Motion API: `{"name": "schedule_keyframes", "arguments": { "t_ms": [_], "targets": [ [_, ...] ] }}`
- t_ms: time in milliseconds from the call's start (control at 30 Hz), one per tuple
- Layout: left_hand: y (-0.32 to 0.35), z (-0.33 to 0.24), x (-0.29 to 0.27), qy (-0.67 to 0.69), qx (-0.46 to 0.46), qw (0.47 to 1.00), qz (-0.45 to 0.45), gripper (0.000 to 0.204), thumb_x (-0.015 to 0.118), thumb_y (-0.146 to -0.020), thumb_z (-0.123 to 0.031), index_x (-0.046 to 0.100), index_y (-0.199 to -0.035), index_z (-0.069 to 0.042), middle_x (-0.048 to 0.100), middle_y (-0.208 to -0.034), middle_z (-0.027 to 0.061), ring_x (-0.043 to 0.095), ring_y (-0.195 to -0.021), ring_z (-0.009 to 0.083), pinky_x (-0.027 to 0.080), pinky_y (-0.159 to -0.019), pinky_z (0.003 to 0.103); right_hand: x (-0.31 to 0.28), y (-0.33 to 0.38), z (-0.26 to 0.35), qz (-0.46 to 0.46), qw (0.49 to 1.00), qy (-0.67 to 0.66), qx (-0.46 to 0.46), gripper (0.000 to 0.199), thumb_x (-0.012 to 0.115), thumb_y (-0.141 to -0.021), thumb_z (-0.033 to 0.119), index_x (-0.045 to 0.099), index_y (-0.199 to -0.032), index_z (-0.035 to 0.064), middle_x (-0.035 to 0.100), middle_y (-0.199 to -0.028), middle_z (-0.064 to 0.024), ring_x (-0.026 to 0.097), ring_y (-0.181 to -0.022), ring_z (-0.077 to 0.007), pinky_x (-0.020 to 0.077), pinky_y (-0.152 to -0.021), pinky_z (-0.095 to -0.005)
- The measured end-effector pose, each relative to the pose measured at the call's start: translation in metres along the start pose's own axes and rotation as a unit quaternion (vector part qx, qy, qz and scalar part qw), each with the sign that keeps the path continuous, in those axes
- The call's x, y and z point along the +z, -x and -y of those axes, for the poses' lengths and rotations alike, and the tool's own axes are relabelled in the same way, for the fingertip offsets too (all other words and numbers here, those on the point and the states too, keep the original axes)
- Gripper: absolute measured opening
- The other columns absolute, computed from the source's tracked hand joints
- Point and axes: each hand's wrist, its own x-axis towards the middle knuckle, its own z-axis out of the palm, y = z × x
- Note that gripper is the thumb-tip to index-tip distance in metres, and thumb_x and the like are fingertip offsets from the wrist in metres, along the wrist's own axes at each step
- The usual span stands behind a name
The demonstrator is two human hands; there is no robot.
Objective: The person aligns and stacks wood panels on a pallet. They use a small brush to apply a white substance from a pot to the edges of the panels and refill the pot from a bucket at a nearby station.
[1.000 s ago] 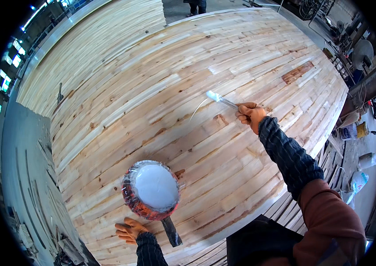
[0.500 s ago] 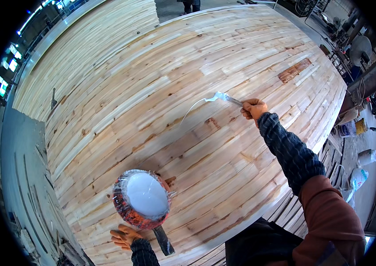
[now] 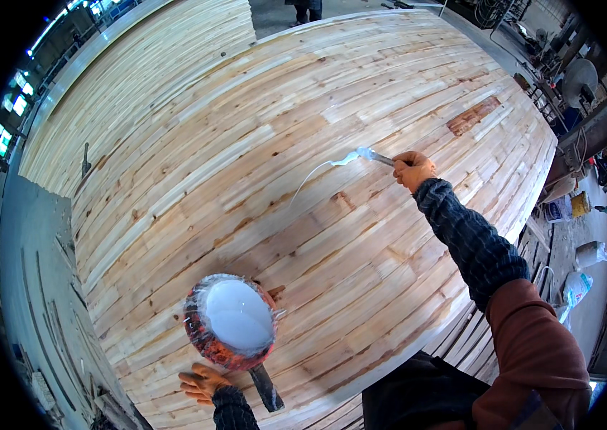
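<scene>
A wide panel of joined wooden strips (image 3: 361,265) spreads out before me. My right hand (image 3: 414,170), in an orange glove, grips a thin-handled tool (image 3: 384,159) over the panel's middle. White, glue-like paste (image 3: 346,158) coats the tool's far end, and a thin curved line of it runs left on the wood. At the near left stands a red bucket (image 3: 202,342) wrapped in clear film, holding white liquid (image 3: 239,314). My left hand (image 3: 203,383), also gloved in orange, lies beside the bucket with fingers spread. A dark flat bar (image 3: 266,389) sticks out from behind the bucket.
A tall stack of pale boards (image 3: 139,79) lies at the far left. Reddish-brown patches (image 3: 473,116) mark the panel's far right. On the floor to the right are a yellow container (image 3: 580,204) and plastic bags (image 3: 577,288). A person (image 3: 307,11) stands beyond the far edge.
My right hand has shifted slightly to the right, and the coated end of the tool moved with it. My left hand and the bucket are nearly unchanged.
</scene>
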Motion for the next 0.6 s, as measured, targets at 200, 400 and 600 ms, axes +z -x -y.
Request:
{"name": "schedule_keyframes", "arguments": {
  "t_ms": [200, 400, 600],
  "targets": [
    [0.000, -0.010, -0.017, 0.001, -0.012, 0.999, 0.051, 0.050, 0.040, -0.091, -0.051, 0.046, -0.128, -0.018, 0.048, -0.120, 0.0062, 0.046, -0.118, 0.0267, 0.039, -0.091, 0.048, 0.019, 0.021, 0.004, 0.028, 0.999, 0.008, 0.028, 0.022, 0.063, -0.087, 0.010, 0.066, -0.104, -0.0016, 0.067, -0.076, -0.0107, 0.062, -0.061, -0.0152, 0.0515, -0.057, -0.0275],
    [0.000, -0.003, -0.005, 0.013, 0.000, 1.000, 0.002, 0.049, 0.042, -0.090, -0.049, 0.046, -0.129, -0.019, 0.048, -0.119, 0.0055, 0.046, -0.117, 0.0260, 0.038, -0.091, 0.046, 0.040, 0.052, 0.021, 0.056, 0.998, 0.012, 0.032, 0.020, 0.064, -0.085, 0.009, 0.067, -0.102, -0.0028, 0.068, -0.076, -0.0113, 0.062, -0.060, -0.0152, 0.0528, -0.057, -0.0271],
    [0.001, -0.005, -0.009, 0.010, -0.002, 1.000, 0.002, 0.045, 0.042, -0.089, -0.048, 0.047, -0.124, -0.019, 0.049, -0.116, 0.0053, 0.047, -0.115, 0.0256, 0.038, -0.089, 0.045, 0.055, 0.064, 0.016, 0.092, 0.995, -0.019, 0.018, 0.017, 0.065, -0.086, 0.008, 0.067, -0.099, -0.0019, 0.068, -0.076, -0.0110, 0.062, -0.060, -0.0146, 0.0529, -0.056, -0.0273]
  ]
}}
